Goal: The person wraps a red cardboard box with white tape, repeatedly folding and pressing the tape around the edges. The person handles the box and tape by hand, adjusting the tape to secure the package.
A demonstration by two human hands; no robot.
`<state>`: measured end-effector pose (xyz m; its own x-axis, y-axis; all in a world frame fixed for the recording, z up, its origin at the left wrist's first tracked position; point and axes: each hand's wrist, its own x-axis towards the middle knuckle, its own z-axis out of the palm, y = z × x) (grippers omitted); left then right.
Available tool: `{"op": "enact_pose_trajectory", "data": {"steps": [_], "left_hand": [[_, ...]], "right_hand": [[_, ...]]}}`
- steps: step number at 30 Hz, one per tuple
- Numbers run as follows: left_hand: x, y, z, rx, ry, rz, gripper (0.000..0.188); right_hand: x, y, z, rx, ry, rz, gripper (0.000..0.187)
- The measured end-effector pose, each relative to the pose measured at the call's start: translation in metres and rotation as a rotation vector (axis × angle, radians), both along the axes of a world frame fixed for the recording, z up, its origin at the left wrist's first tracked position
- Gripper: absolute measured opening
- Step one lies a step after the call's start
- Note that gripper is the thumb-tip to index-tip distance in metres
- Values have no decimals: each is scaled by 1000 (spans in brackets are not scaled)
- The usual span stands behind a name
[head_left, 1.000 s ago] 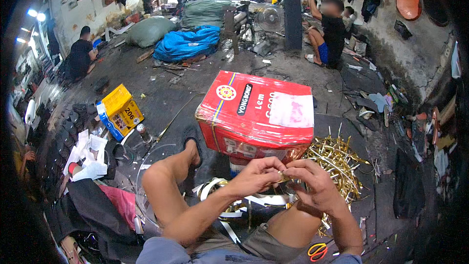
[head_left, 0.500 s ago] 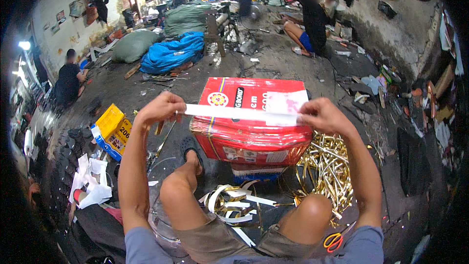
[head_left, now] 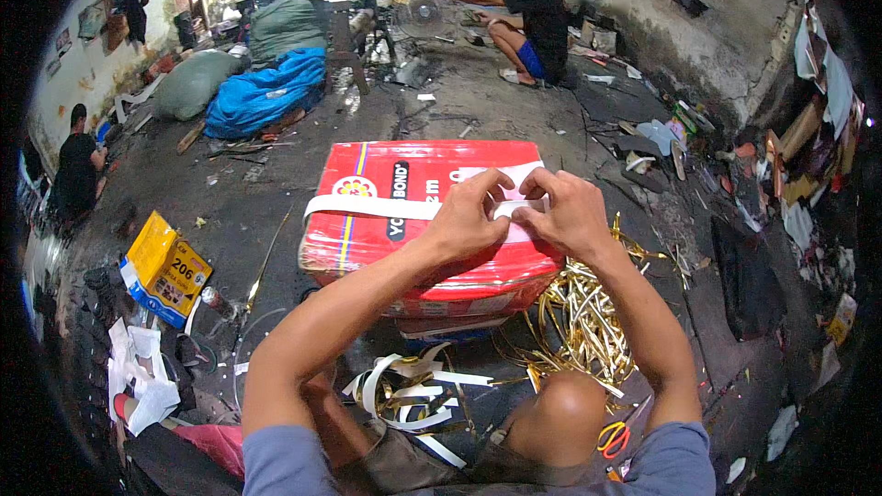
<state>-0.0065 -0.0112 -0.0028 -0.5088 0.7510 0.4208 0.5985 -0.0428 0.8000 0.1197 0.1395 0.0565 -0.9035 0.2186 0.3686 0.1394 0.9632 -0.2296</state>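
A red carton (head_left: 427, 266) wrapped in clear film lies in front of my knees, raised on another box. Across its top runs a white strip (head_left: 367, 208), whose left end hangs loose toward the carton's left edge. My left hand (head_left: 470, 218) and my right hand (head_left: 570, 211) meet over the right part of the carton top. Both have fingers curled and thumbs pinching the strip, only a small gap apart. A pale pink-and-white sheet (head_left: 473, 174) lies under them, partly hidden by the fingers.
Right of the carton is a heap of gold strips (head_left: 593, 321). White and gold offcuts (head_left: 404, 395) lie between my legs, orange-handled scissors (head_left: 614, 439) by my right knee. A yellow box (head_left: 170, 266) stands left. Ahead, a person (head_left: 533, 28) crouches near a fan (head_left: 423, 14); another sits far left.
My left hand has moved right along the strip, from its left end to beside my right hand. The strip now rests on the carton. The view has shifted, and the person ahead has lowered an arm.
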Motion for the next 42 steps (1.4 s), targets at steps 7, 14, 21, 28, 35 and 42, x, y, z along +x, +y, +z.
{"op": "enact_pose_trajectory", "data": {"steps": [7,14,21,28,35,42], "left_hand": [[7,-4,5,-1,166,54,19],[10,-5,2,68,247,34,14],[11,-7,11,-66,149,42,18],[6,-2,7,-46,144,48,21],[5,4,1,4,-29,46,14],[5,5,1,-15,21,71,15]], "right_hand": [[17,9,-7,-50,108,84,25],[22,13,-13,-78,177,125,20],[23,21,-7,-53,90,271,18],[23,28,1,-206,58,331,20],[25,27,-7,-251,148,255,21],[14,23,-31,-408,233,83,13]]}}
